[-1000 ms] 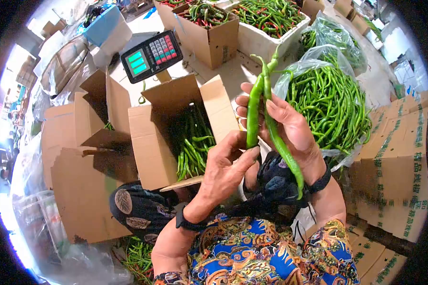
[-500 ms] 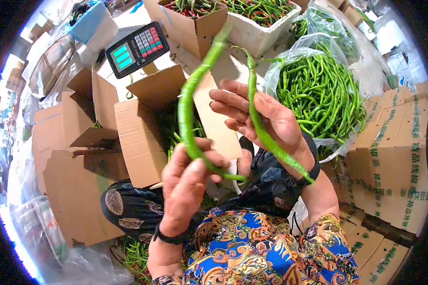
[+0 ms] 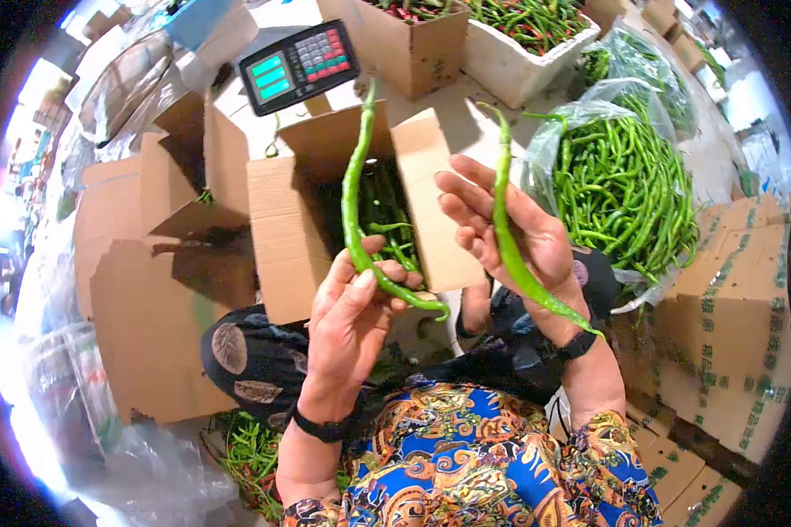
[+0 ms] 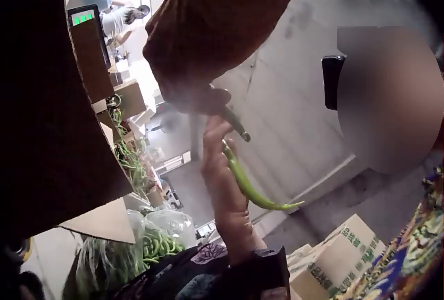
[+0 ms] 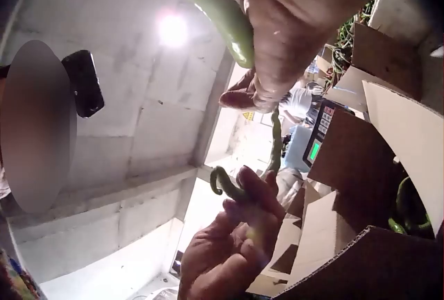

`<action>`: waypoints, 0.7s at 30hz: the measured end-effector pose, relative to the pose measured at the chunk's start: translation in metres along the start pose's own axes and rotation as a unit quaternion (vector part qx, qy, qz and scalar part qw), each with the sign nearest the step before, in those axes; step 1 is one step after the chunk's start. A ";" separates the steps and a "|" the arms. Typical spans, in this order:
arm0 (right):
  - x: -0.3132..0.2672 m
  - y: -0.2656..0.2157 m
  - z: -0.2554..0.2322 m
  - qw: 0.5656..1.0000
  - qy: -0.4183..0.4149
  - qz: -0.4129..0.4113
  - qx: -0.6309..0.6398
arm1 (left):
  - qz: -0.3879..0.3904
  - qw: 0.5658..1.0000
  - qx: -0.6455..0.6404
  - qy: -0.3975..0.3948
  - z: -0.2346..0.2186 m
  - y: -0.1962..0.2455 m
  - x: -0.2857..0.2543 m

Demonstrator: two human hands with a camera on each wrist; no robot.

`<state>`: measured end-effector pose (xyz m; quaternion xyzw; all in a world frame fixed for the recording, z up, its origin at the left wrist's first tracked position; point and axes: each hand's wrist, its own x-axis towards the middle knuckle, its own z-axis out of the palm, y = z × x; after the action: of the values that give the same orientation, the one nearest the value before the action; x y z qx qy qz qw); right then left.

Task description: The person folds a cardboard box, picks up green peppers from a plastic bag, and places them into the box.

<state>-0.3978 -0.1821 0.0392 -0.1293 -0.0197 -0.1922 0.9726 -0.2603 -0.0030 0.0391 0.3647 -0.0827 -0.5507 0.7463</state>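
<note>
In the head view my left hand point(image 3: 351, 312) pinches a long, curved green chili pepper point(image 3: 351, 189) near its lower end. The pepper stands up in front of an open cardboard box point(image 3: 286, 237) holding more green chilies point(image 3: 395, 228). Opposite it, my right hand point(image 3: 523, 233) is turned palm up, fingers spread toward the left. A second green chili pepper point(image 3: 510, 241) slants across that palm, held at the thumb, its tip over the wrist. The right wrist view shows the left hand point(image 5: 232, 244) around its pepper, the curled end point(image 5: 220, 180) sticking out.
A digital scale point(image 3: 299, 66) stands behind the box. To the right a clear bag point(image 3: 545, 162) bulges with green chilies. A white foam box point(image 3: 523, 70) of red and green chilies is at the back. Printed cartons point(image 3: 721, 325) stand at the right, with more cardboard point(image 3: 167, 325) at left.
The hands were together with both peppers side by side. My left hand has drawn its pepper away to the left and now holds it upright. The right hand keeps its pepper.
</note>
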 end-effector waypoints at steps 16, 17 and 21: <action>0.012 0.032 0.005 0.973 0.150 -0.052 -0.167 | 0.072 0.878 0.461 0.107 -0.006 0.024 -0.015; 0.014 0.041 0.003 0.969 0.145 -0.051 -0.193 | 0.017 0.901 0.427 0.076 0.004 0.026 -0.019; 0.022 0.077 0.021 0.926 0.137 0.000 -0.351 | -0.023 0.944 0.328 0.008 0.011 -0.009 -0.019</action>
<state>-0.3479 -0.1160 0.0424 -0.4351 0.1829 -0.2026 0.8580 -0.2803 0.0072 0.0469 0.5953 -0.2441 -0.5075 0.5731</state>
